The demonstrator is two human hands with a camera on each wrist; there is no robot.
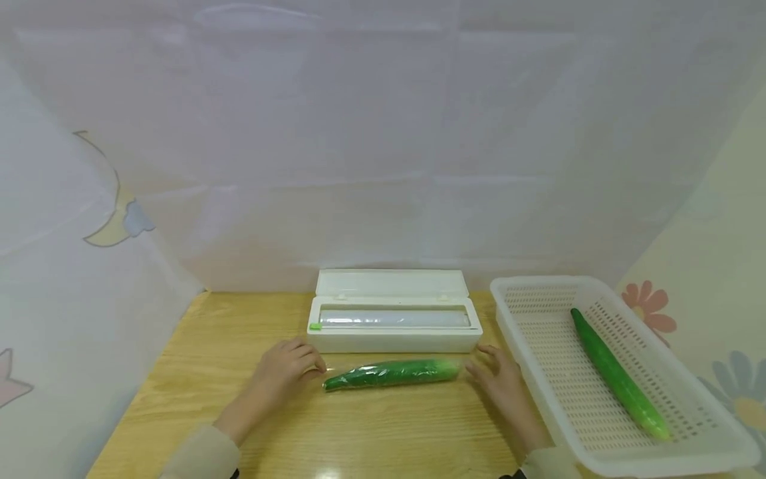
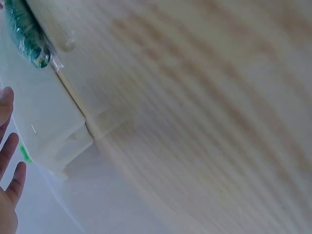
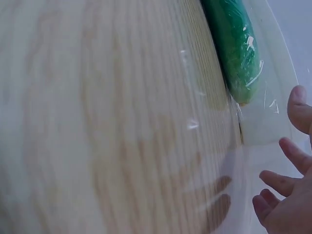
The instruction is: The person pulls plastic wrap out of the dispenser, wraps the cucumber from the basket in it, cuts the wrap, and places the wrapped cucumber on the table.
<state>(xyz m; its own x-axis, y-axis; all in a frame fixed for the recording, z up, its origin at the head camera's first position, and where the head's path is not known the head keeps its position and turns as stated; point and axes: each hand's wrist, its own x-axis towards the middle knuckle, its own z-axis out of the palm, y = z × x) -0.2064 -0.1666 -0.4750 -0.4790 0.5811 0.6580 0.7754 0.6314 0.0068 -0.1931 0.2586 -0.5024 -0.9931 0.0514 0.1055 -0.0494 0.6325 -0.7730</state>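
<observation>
A cucumber (image 1: 391, 374) wrapped in clear cling film lies across the table in the head view, its pale end toward the right. My left hand (image 1: 286, 364) is beside its dark tip, fingers loosely bent with nothing between them. At the pale end, my right hand (image 1: 498, 380) has its fingers spread and holds nothing. The left fingers (image 2: 9, 151) and the right fingers (image 3: 280, 183) show apart from the wrapped cucumber in the wrist views. Directly behind it stands a white cling film dispenser (image 1: 395, 342), lid up, with a film roll (image 1: 395, 318) inside.
On the right, a white perforated basket (image 1: 532, 379) holds an unwrapped cucumber (image 1: 619, 372). A small green cutter piece (image 1: 315, 326) sits at the dispenser's left front. The wooden table (image 1: 335, 436) meets a white sheet (image 1: 383, 166) at its back edge.
</observation>
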